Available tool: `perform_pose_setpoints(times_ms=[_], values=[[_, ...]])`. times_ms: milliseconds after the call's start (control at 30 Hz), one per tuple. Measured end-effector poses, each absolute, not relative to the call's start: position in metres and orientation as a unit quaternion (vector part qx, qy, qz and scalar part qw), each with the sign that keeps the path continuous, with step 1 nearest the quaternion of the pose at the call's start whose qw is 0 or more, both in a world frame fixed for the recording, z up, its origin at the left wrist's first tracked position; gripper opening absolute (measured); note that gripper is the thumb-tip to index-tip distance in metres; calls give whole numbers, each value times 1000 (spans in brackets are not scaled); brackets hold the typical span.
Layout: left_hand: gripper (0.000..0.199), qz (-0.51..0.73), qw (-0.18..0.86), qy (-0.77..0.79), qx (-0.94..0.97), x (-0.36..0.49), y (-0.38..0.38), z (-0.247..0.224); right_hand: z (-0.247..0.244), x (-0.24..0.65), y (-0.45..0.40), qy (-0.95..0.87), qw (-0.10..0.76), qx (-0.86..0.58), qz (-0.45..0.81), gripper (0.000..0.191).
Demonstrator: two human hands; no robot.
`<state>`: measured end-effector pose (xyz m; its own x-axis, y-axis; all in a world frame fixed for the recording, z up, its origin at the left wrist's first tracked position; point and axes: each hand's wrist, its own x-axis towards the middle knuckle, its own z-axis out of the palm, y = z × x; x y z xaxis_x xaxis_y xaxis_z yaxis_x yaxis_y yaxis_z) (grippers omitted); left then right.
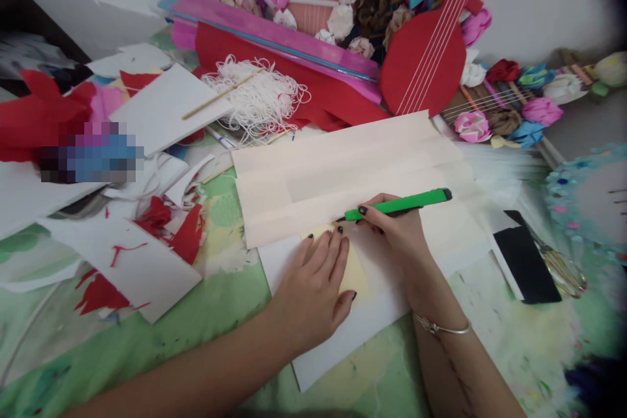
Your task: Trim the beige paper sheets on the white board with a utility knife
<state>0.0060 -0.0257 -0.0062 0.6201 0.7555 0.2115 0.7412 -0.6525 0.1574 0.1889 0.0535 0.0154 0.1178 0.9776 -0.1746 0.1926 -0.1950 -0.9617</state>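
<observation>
My right hand [396, 232] grips a green utility knife [406, 201], its tip at the lower part of a wide cream paper sheet [333, 163]. A greyish patch shows through the middle of that sheet. Fingers stretched out, my left hand [318, 281] lies flat on a small pale yellow piece of paper [360, 277], just left of the tip. Beneath both is a white board or sheet [318, 362], partly covered by the cream paper and my hands.
Scissors [563, 268] lie beside a black piece [524, 264] at right. Left are white board scraps [142, 268], red scraps [189, 235] and a tangle of white string [259, 98]. A red round-bodied paper instrument [424, 65] and flower-trimmed ones stand behind.
</observation>
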Motion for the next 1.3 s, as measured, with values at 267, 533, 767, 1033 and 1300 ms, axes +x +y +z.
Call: perform_pose_setpoints(times_ms=[267,533,767,1033,1300], values=[[60,133,19,413,901,5,-26,-6,15,189,54,-478,425,-615,461,14],[60,136,26,416,899,6,-26,-7,10,195,56,-468,442,-602,472,18],[61,132,27,416,899,5,-26,-7,12,193,54,-468,435,-611,468,16],[61,131,25,416,900,6,-25,-7,10,192,55,-465,444,-606,468,16],[60,134,22,413,900,6,-25,-7,10,196,55,-467,451,-600,468,19]])
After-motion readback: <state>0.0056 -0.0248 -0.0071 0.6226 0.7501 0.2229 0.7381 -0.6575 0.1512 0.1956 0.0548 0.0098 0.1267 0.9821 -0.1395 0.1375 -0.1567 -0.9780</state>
